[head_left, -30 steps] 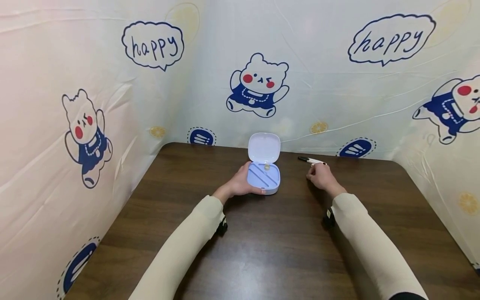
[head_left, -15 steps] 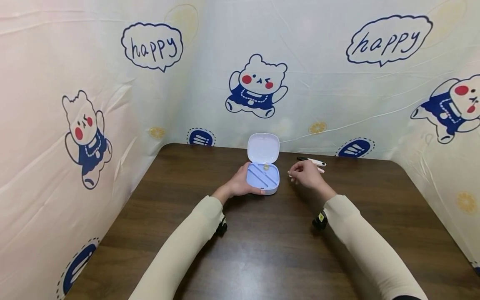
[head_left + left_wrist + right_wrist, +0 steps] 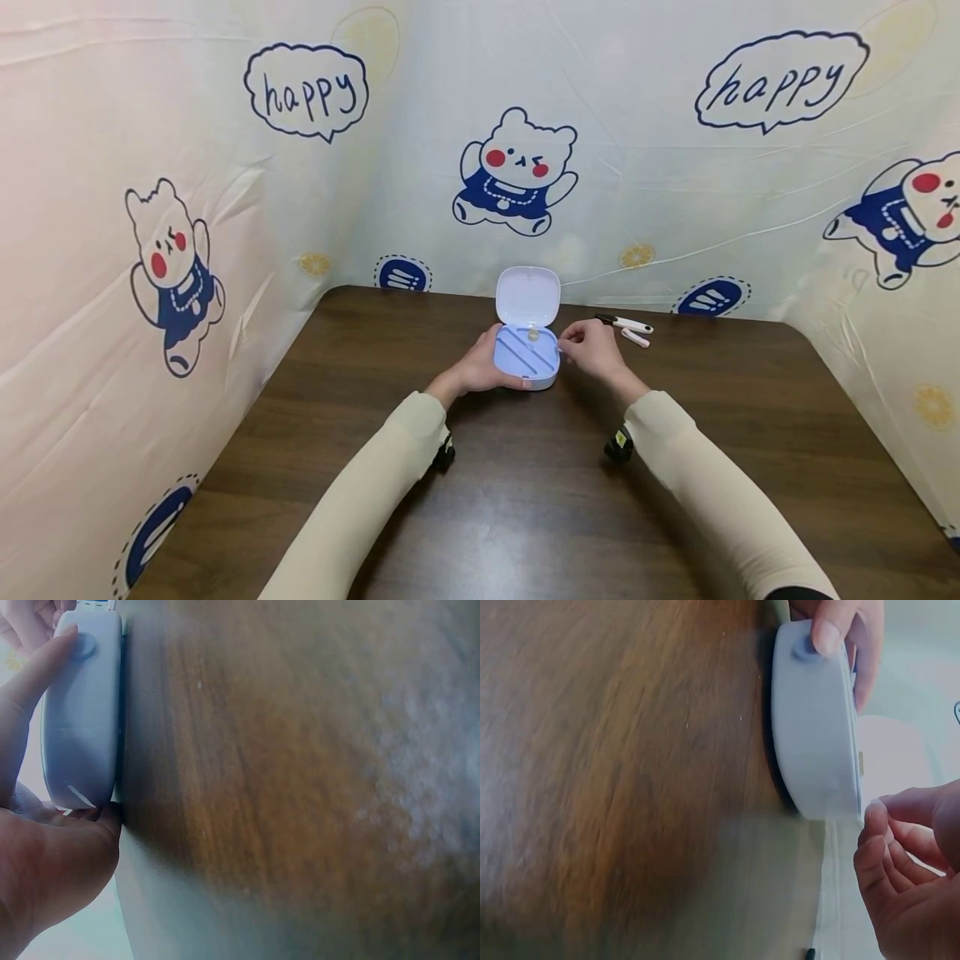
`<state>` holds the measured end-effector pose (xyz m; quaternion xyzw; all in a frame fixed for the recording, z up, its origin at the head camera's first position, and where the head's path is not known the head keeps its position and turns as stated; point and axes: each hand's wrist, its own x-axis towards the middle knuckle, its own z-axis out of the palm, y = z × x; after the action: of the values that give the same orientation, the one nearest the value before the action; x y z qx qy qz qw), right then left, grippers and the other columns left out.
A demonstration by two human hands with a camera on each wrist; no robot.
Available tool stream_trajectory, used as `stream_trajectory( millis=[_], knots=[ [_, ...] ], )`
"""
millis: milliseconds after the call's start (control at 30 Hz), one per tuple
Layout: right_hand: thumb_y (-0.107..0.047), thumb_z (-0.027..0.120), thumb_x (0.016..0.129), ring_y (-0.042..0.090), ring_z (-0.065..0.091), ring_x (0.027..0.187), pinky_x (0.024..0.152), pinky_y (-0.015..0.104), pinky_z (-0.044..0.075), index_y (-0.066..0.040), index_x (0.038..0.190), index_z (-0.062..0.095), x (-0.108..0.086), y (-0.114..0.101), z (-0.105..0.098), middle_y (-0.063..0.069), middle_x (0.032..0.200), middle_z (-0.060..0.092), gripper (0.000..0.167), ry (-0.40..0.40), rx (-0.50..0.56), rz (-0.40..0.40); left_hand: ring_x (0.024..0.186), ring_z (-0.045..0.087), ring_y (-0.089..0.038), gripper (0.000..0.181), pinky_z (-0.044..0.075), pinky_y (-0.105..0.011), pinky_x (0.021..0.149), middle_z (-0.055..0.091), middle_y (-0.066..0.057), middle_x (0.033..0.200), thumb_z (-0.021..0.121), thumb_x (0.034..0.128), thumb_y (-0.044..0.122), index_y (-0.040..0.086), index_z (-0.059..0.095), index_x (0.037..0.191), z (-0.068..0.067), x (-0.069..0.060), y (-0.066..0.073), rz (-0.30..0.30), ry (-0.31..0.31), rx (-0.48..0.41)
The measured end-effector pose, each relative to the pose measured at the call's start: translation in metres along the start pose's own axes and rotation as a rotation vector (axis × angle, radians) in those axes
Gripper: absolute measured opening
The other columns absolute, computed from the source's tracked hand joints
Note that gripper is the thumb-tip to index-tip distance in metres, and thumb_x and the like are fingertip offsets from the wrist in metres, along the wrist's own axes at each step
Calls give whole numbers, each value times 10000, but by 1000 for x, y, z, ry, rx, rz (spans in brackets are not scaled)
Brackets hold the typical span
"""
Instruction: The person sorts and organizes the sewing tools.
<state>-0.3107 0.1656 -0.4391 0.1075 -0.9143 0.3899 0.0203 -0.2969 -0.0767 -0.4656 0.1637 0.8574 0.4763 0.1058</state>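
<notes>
My left hand (image 3: 480, 362) grips the left side of a pale blue, square case (image 3: 540, 375) with a hinged lid (image 3: 528, 295) standing up. In the left wrist view its thumb lies on a round button (image 3: 85, 646) on the case's front. The tray inside has slanted dividers and a small yellowish round thing (image 3: 533, 335) near the hinge. My right hand (image 3: 595, 350) is at the case's right rim, thumb and fingertips pinched together. They hold a tiny whitish object (image 3: 876, 802), mostly hidden, so its kind is unclear.
Behind the right hand lie a black-and-white pen-like item (image 3: 630, 324) and a shorter white piece with a pinkish end (image 3: 635, 338). The dark wooden table (image 3: 495, 500) meets a printed cloth (image 3: 420, 167) at its back and sides.
My right hand has moved left from beside the pen-like item to the case's right rim, uncovering the shorter white piece. The left hand and case have stayed in place.
</notes>
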Motion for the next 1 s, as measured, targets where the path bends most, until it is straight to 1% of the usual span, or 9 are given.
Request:
stream_trajectory(
  millis=[233, 433, 700, 833, 1000],
  knots=[
    [-102, 694, 944, 169, 618, 614, 587, 285, 499, -1, 939, 758, 2, -10, 6, 90, 740, 698, 120, 5, -34, 38, 1239, 437, -279, 1143, 364, -465, 1099, 410, -140, 1425, 971, 683, 329, 61, 265, 1541, 1, 1, -2, 5, 4, 12],
    [-88, 696, 916, 175, 605, 661, 601, 279, 481, 1, 909, 777, 6, -13, 8, 87, 773, 713, 121, 42, -84, 1, 1235, 447, -271, 1148, 369, -448, 1098, 416, -138, 1422, 973, 679, 328, 73, 265, 1546, 1, 2, -2, -8, 4, 26],
    [-100, 701, 918, 204, 632, 727, 658, 315, 514, 12, 939, 774, 5, -14, 7, 110, 832, 729, 136, 27, -71, -12, 1240, 443, -275, 1146, 371, -443, 1097, 413, -140, 1423, 973, 678, 329, 71, 268, 1543, 0, 3, -3, -6, 2, 28],
    [-112, 700, 925, 206, 631, 747, 680, 325, 515, -4, 942, 767, 3, -9, 4, 100, 841, 723, 128, -3, -73, -34, 1248, 441, -275, 1160, 365, -451, 1107, 401, -141, 1442, 971, 682, 338, 79, 252, 1554, 0, 2, -2, -15, 3, 29],
    [-108, 715, 913, 203, 644, 768, 719, 356, 527, -15, 943, 759, 0, 1, -3, 77, 838, 720, 107, -52, -109, -126, 1256, 438, -281, 1164, 360, -459, 1114, 398, -141, 1448, 973, 679, 332, 81, 252, 1557, 0, 1, -1, -17, 3, 20]
  ],
)
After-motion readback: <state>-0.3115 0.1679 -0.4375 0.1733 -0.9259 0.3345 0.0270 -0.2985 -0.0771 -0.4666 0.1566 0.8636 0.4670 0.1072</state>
